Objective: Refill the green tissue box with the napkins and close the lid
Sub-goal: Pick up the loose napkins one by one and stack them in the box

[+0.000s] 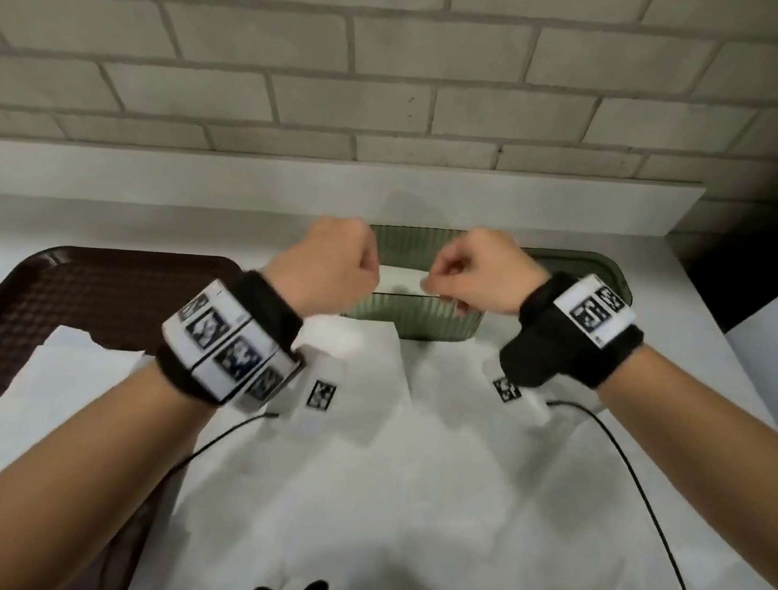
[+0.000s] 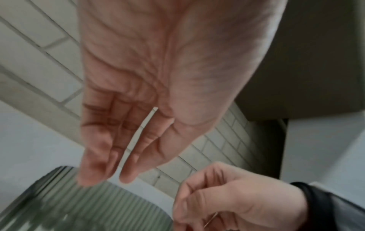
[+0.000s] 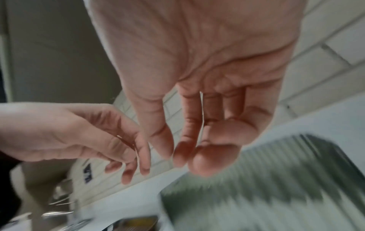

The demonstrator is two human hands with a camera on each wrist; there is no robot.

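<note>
Nearest the viewer, white napkins (image 1: 356,462) lie spread in front of the green tissue box (image 1: 423,321), overlapping a brown tray (image 1: 33,300) to the box's left. Above the box, the left hand (image 1: 327,265) and the right hand (image 1: 478,271) hover side by side, fingers loosely bent; whether either pinches anything cannot be told. The box stands on the white counter (image 1: 661,377), before a brick wall (image 1: 407,52).
</note>
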